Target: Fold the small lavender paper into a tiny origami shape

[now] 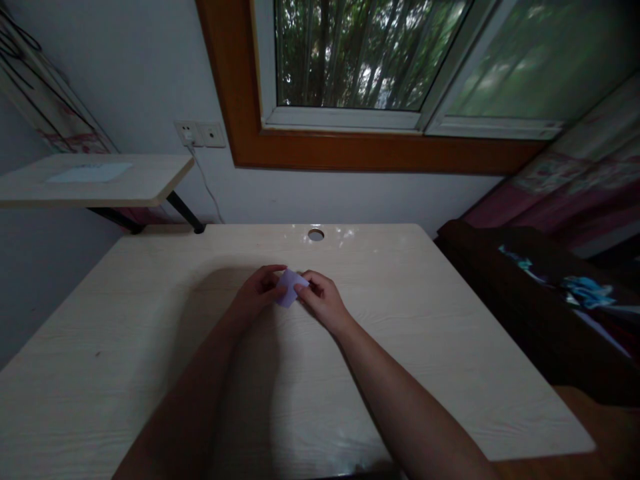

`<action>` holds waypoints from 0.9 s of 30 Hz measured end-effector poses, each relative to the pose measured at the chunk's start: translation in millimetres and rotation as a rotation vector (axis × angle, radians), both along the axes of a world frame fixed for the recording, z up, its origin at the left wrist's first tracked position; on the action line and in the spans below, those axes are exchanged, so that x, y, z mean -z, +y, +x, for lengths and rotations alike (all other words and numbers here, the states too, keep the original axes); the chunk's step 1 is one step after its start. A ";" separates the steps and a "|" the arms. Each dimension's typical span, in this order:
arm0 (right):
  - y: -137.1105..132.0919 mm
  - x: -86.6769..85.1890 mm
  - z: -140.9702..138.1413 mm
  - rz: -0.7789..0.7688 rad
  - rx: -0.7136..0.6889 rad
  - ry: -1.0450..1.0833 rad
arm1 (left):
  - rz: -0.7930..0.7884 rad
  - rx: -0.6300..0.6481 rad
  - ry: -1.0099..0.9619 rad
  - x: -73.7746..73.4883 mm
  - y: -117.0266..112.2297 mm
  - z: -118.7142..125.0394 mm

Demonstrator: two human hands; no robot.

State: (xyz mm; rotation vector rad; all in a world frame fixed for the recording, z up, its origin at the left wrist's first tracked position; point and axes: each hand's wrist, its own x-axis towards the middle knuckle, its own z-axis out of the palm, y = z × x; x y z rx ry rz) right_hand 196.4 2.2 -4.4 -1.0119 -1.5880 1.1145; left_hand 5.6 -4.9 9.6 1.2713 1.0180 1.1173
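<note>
Between my two hands is a small piece of purple paper (289, 296), roughly diamond-shaped from here, held a little above the desk (400, 280) or close to its top. My left hand (257, 290) pinches its left edge, with the thumb on the near face and the index finger stretched along the top corner. On the right side, my right hand (323, 299) grips the paper with its thumb lying on the face and the fingers curled behind. The fingertips behind the paper are hidden.
A raised shelf (170, 180) on black legs stands at the desk's back left, with a pale sheet (93, 173) on it. A cable hole (316, 235) is near the back edge. Beyond are a wall socket (200, 133) and a window (360, 60). Dark furniture (500, 293) with cloth adjoins the right.
</note>
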 end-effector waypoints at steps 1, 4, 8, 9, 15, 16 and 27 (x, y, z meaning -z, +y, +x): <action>0.0 0.0 -0.7 -0.020 0.003 0.015 | -0.004 0.014 -0.007 -0.1 -0.6 0.5; 0.0 -0.8 -2.6 -0.079 0.027 0.084 | 0.001 0.001 -0.025 0.6 -1.0 1.0; 1.5 -0.5 -4.5 -0.122 0.046 0.185 | 0.034 -0.076 0.009 3.2 1.5 -0.5; 2.4 0.6 -5.0 -0.133 0.047 0.203 | 0.045 -0.105 0.034 3.8 2.3 -0.9; 9.0 12.8 -10.5 -0.131 0.028 0.367 | 0.093 -0.249 0.215 2.8 5.2 -1.0; 9.8 14.4 -11.3 -0.113 0.014 0.380 | 0.100 -0.264 0.226 2.6 5.4 -0.9; 9.6 13.0 -8.8 -0.031 0.082 0.287 | 0.108 -0.288 0.295 13.8 10.3 -4.2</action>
